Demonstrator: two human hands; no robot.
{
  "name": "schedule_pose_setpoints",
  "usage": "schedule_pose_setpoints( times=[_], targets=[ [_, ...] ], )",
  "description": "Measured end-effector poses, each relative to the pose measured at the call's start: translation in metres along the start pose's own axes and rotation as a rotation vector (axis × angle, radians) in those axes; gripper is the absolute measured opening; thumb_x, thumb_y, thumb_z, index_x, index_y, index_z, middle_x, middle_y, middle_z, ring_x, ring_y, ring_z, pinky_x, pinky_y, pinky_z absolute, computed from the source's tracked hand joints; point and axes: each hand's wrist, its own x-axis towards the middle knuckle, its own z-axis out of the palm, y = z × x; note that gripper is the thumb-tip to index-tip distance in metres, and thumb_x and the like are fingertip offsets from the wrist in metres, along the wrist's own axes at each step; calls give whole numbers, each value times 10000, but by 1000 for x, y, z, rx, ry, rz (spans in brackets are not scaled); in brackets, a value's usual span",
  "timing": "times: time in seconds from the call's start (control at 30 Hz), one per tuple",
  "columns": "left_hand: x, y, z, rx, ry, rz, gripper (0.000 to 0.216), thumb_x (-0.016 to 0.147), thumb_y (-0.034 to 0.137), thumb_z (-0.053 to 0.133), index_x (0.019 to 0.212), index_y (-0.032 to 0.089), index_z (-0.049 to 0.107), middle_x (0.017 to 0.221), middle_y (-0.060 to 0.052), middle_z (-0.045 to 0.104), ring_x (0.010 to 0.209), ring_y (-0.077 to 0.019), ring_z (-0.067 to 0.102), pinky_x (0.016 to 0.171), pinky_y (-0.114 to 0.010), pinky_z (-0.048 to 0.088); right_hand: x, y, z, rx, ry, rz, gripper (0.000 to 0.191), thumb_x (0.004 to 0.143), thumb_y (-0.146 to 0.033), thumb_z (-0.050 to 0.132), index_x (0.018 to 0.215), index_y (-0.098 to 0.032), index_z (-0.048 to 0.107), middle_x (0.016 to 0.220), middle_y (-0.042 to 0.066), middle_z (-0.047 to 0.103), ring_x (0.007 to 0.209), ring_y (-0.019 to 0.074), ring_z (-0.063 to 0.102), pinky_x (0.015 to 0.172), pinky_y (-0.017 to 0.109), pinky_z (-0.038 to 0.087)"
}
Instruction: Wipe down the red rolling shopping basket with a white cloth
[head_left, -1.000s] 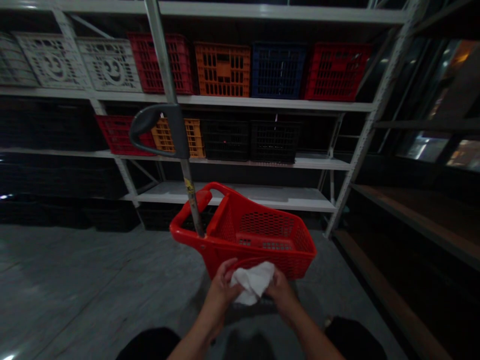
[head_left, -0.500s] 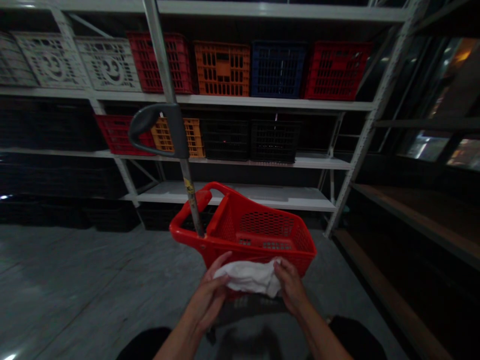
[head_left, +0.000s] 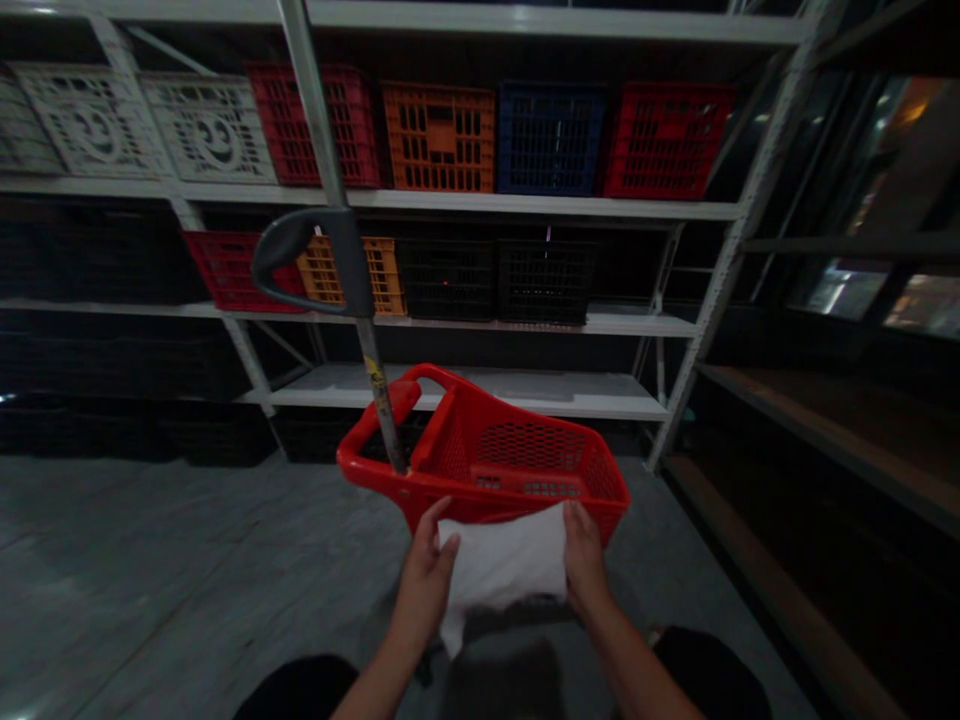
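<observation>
A white cloth [head_left: 510, 560] is stretched between my two hands, low in front of me. My left hand [head_left: 430, 560] pinches its left edge, with the thumb on the near face. On the opposite side my right hand [head_left: 585, 550] grips the right edge. One corner of the cloth hangs down below my left hand. Just beyond the cloth stands a red plastic shopping basket cart [head_left: 540, 432], its near side partly hidden by the cloth and my hands. A metal pole [head_left: 319, 120] with a grey handle [head_left: 352, 262] rises from the cart's left end.
Behind the cart, white metal shelving [head_left: 480, 205] holds an orange crate [head_left: 439, 138], a blue crate [head_left: 552, 140], red crates and white crates with smiling faces. Black crates [head_left: 546, 282] sit lower. A dark shelf frame [head_left: 817, 430] runs along the right. Grey concrete floor [head_left: 150, 560] lies left.
The cloth was bunched between my hands and is now spread out flatter, with a corner hanging down. My hands have shifted slightly to grip its edges.
</observation>
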Motion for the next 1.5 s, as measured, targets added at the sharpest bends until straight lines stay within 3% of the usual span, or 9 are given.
schedule_pose_setpoints(
  times=[0.1,0.27,0.33,0.57,0.73,0.93,1.1,1.33,1.5],
  targets=[
    [0,-4,-2,-31,41,-47,501,702,341,549,1177,226,435,1152,-58,538,1079,-215,488,920,-363,381,4,-7,2,-17,-79,10,456,677,-537,557,950,-173,576,886,49,633,846,185,565,685,250,434],
    [-2,-10,-10,-149,151,-242,577,687,354,561,1213,229,359,947,-47,621,796,-200,607,683,-329,489,-13,-10,-7,122,-580,260,750,659,-400,651,1301,-311,275,780,-24,623,631,132,579,565,241,434],
    [-3,-12,-12,-208,152,-305,600,689,352,558,1227,233,322,869,-36,631,717,-193,615,632,-329,493,-18,-4,-14,90,-735,269,794,546,-277,736,1257,-282,382,842,-5,627,705,145,589,613,253,439],
    [-7,-30,-18,-111,108,-298,595,650,353,582,1184,194,376,830,-29,628,751,-177,617,687,-328,486,0,-14,-27,-592,-764,-125,246,600,-159,631,840,-163,684,820,40,618,764,169,565,725,295,417],
    [1,-20,-32,328,-60,-120,360,584,327,624,905,167,587,880,-67,620,801,-209,597,756,-370,466,1,-58,-13,-848,-722,-560,66,667,-152,592,674,-170,655,1072,69,514,979,179,492,835,296,368],
    [-1,24,-19,218,-546,7,466,580,309,672,1027,217,578,1073,-62,606,1000,-215,534,917,-357,377,-6,-77,16,-831,-1136,-654,159,669,-96,563,789,-188,610,797,-17,606,782,123,547,756,231,380],
    [-13,17,7,-38,-768,-263,421,574,330,688,944,146,607,922,-71,660,800,-183,596,729,-289,450,-9,-74,38,-837,-946,-637,114,691,-146,569,799,-174,591,692,-31,595,630,99,520,577,183,348],
    [-19,9,10,-346,-650,-466,487,602,478,634,954,141,614,798,-78,654,633,-144,573,564,-233,420,-13,-58,49,-847,-698,-662,81,700,-159,562,769,-194,589,711,-10,607,679,129,536,635,215,364],
    [-18,-10,14,-189,-383,-502,245,617,363,636,613,118,622,535,-16,595,484,-118,510,468,-215,357,-12,-51,47,-781,-791,-705,100,703,-125,548,765,-184,601,781,11,606,737,134,551,672,225,403]
  ],
)
